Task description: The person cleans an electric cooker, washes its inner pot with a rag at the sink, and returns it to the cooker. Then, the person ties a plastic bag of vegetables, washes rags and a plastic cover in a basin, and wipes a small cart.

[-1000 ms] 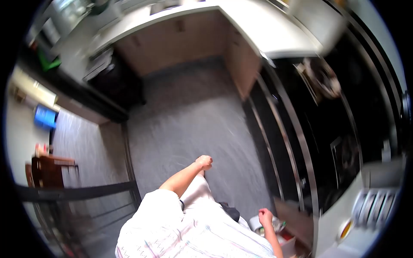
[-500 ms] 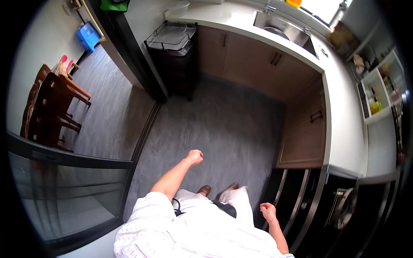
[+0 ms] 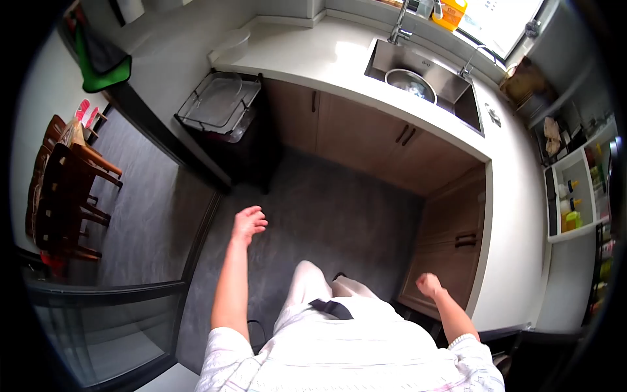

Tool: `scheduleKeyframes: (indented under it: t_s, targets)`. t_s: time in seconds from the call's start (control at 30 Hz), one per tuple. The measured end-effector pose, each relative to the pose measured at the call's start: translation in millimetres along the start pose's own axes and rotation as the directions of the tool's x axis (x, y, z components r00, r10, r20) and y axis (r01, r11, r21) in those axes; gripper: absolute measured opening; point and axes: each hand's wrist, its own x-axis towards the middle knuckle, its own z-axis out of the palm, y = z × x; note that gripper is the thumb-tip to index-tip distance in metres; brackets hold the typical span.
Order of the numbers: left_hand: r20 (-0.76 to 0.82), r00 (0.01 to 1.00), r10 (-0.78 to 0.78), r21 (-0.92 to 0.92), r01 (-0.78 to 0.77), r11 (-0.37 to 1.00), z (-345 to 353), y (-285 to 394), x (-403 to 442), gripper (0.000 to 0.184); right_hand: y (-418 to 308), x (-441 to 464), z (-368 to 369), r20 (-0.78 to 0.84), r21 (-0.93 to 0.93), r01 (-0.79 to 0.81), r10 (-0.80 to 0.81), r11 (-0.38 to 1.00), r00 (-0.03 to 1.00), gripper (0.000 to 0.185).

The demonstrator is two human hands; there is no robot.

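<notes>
My left hand (image 3: pixel 249 224) hangs over the dark grey floor (image 3: pixel 313 215) with its fingers apart and nothing in it. On the other side, my right hand (image 3: pixel 429 285) is curled into a loose fist beside the brown corner cabinet (image 3: pixel 450 242), and I see nothing in it. Both arms are held out from my body. Ahead, a steel sink (image 3: pixel 452 81) is set into the white counter (image 3: pixel 516 189), and a round metal basin (image 3: pixel 410 85) rests in it. My legs show below, one knee forward.
A black rack cart (image 3: pixel 251 153) with a clear lid on top stands left of the cabinets. Wooden chairs (image 3: pixel 68 189) are beyond the doorway. A glass door panel (image 3: pixel 117 333) is at lower left. A yellow jug (image 3: pixel 449 14) stands by the window.
I have moved forward, so the sink and counter look nearer. My left hand has swung forward and its fingers have opened out; my right hand has risen beside the corner cabinet.
</notes>
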Motion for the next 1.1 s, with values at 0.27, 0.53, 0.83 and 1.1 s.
scheduleKeyframes:
  t_s: [0.27, 0.53, 0.83, 1.1]
  targets:
    - [0.077, 0.937, 0.342, -0.547, -0.247, 0.8, 4, 181, 149, 0.022, -165, 205, -133, -0.062, 0.406, 0.188, -0.178, 0.894, 0.982, 0.014]
    - [-0.288, 0.947, -0.144, -0.787, -0.149, 0.599, 18, 255, 263, 0.052, -171, 237, -160, 0.057, 0.512, 0.062, -0.106, 0.857, 0.993, 0.012]
    - [-0.517, 0.83, -0.209, -0.663, -0.233, 0.712, -7, 247, 323, 0.025, -165, 311, -305, -0.116, 0.641, 0.22, -0.191, 0.736, 0.975, 0.011]
    - [-0.643, 0.712, 0.281, -0.225, -0.526, 0.82, 123, 274, 237, 0.057, -145, 451, -457, -0.249, 0.532, 0.371, -0.279, 0.761, 0.928, 0.012]
